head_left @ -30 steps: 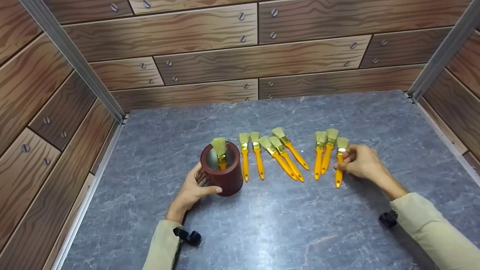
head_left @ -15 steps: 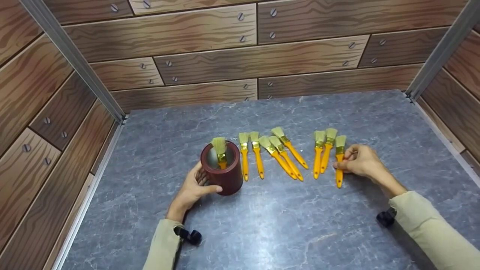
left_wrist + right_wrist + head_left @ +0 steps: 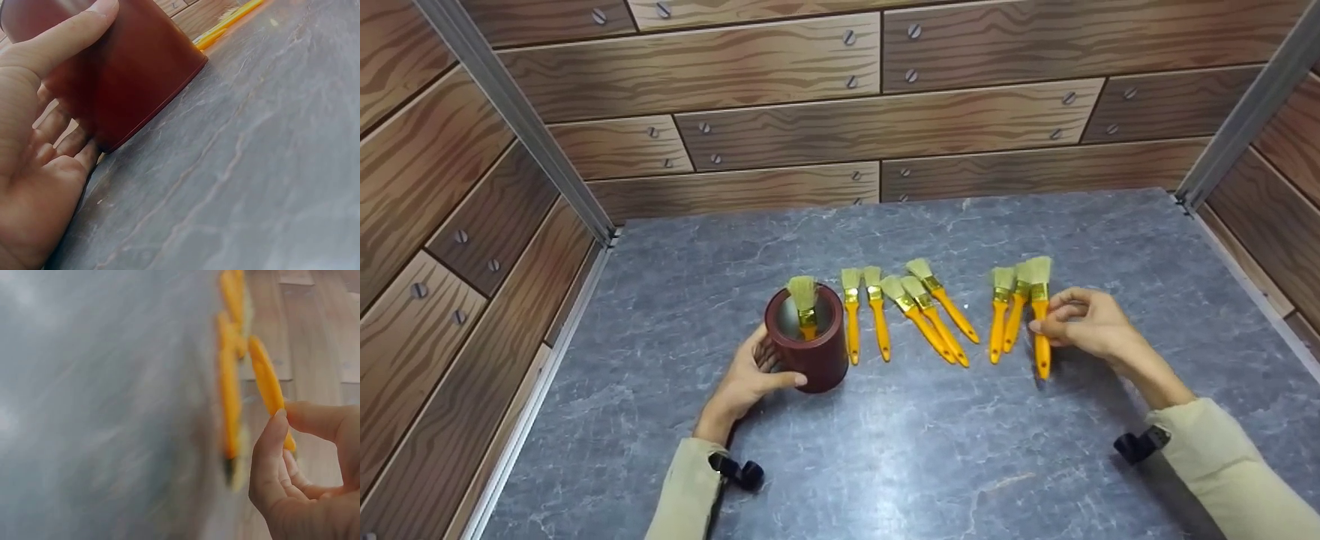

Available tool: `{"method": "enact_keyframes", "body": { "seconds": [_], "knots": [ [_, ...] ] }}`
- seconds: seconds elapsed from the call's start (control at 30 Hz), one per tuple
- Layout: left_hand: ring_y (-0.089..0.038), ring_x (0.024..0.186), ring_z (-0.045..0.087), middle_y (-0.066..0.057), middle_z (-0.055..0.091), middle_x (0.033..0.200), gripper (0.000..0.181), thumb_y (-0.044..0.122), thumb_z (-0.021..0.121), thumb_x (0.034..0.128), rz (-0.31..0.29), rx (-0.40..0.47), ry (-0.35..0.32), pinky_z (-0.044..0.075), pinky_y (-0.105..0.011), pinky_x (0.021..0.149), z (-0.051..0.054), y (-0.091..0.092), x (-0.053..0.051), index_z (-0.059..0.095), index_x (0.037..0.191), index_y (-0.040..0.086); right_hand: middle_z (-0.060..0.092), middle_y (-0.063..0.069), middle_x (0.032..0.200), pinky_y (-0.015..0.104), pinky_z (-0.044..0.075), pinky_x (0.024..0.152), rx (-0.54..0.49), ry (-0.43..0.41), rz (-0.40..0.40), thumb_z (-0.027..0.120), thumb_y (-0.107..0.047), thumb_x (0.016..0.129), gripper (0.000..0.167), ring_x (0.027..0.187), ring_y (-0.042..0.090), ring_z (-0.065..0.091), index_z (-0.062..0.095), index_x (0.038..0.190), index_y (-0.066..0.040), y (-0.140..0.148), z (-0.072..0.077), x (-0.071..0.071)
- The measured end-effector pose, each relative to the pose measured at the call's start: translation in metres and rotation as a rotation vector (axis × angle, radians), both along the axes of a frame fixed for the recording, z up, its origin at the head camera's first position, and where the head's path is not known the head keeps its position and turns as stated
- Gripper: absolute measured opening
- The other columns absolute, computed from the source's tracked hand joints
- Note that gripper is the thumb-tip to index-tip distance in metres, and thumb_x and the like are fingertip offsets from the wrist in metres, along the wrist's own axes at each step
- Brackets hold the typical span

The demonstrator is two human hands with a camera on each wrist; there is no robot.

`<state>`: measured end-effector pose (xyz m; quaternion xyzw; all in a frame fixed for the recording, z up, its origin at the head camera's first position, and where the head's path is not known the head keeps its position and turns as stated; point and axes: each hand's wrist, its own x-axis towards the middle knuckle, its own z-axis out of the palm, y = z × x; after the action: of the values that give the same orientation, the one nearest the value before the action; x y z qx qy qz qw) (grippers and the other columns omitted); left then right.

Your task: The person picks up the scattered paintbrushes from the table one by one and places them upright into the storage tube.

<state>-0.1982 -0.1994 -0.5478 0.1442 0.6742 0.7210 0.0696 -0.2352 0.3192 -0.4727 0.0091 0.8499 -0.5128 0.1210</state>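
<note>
A dark red can [image 3: 819, 364] stands on the table, one brush [image 3: 802, 292] inside it with bristles up. The left hand [image 3: 742, 382] grips the can's left side, thumb across its front; the left wrist view shows the same hand [image 3: 39, 140] round the can [image 3: 135, 67]. Between thumb and fingers, the right hand [image 3: 1087, 322] pinches the orange handle of a brush [image 3: 1042, 345], raised slightly over the table. In the right wrist view the fingertips meet on that handle [image 3: 266, 377]. Two brushes [image 3: 997, 322] lie just left of it.
Several more orange-handled brushes [image 3: 876, 322] lie between the can and the right group, some overlapping. The grey marbled table [image 3: 915, 465] is bounded by wood-patterned walls [image 3: 780, 142] at the back and both sides, with metal posts at the corners.
The pinched brush has risen off the table, its bristles now overlapping the neighbouring brush in the head view. The left hand and can have hardly moved.
</note>
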Motion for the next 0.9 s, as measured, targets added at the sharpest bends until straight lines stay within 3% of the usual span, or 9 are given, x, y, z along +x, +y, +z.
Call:
{"method": "enact_keyframes", "body": {
  "seconds": [0.13, 0.3, 0.43, 0.63, 0.9],
  "knots": [
    [-0.024, 0.154, 0.046, -0.009, 0.05, 0.165, 0.11, 0.007, 0.096, 0.0788, -0.028, -0.017, 0.001, 0.038, -0.033, 0.128, -0.001, 0.003, -0.002, 0.033, 0.169, 0.016, 0.07, 0.004, 0.105, 0.036, 0.068, 0.083, -0.046, 0.086, 0.032, 0.081, -0.014, 0.097, 0.049, 0.088, 0.01, 0.072, 0.057, 0.131, 0.012, -0.011, 0.015, 0.009],
    [-0.025, 0.155, 0.044, -0.009, 0.047, 0.166, 0.113, 0.005, 0.096, 0.0774, -0.023, 0.006, 0.0, 0.036, -0.034, 0.13, 0.0, 0.002, -0.002, 0.031, 0.169, 0.016, 0.073, 0.004, 0.109, 0.037, 0.068, 0.085, -0.097, 0.174, 0.094, 0.079, -0.013, 0.099, 0.039, 0.097, 0.008, 0.075, 0.064, 0.125, 0.011, -0.035, 0.033, 0.012],
    [-0.023, 0.154, 0.045, -0.009, 0.049, 0.166, 0.111, 0.005, 0.096, 0.0775, -0.018, 0.017, 0.004, 0.037, -0.032, 0.129, 0.0, -0.002, -0.001, 0.033, 0.169, 0.016, 0.074, 0.011, 0.109, 0.035, 0.068, 0.084, -0.133, 0.235, 0.136, 0.077, -0.011, 0.1, 0.034, 0.095, 0.01, 0.077, 0.065, 0.121, 0.012, -0.057, 0.044, 0.011],
    [-0.022, 0.151, 0.049, -0.011, 0.054, 0.16, 0.105, 0.003, 0.095, 0.0784, -0.02, 0.018, 0.02, 0.04, -0.032, 0.127, -0.002, -0.002, -0.001, 0.039, 0.166, 0.015, 0.076, 0.022, 0.111, 0.035, 0.068, 0.086, -0.167, 0.276, 0.171, 0.073, -0.009, 0.102, 0.029, 0.091, 0.014, 0.077, 0.066, 0.121, 0.012, -0.083, 0.054, 0.01],
    [-0.021, 0.151, 0.05, -0.011, 0.055, 0.159, 0.103, 0.001, 0.094, 0.0785, -0.015, 0.01, 0.025, 0.04, -0.032, 0.127, -0.002, -0.002, -0.002, 0.04, 0.165, 0.014, 0.073, 0.027, 0.113, 0.038, 0.068, 0.089, -0.253, 0.313, 0.219, 0.068, -0.002, 0.104, 0.024, 0.094, 0.018, 0.077, 0.067, 0.122, 0.013, -0.12, 0.071, 0.006]
  ]
}}
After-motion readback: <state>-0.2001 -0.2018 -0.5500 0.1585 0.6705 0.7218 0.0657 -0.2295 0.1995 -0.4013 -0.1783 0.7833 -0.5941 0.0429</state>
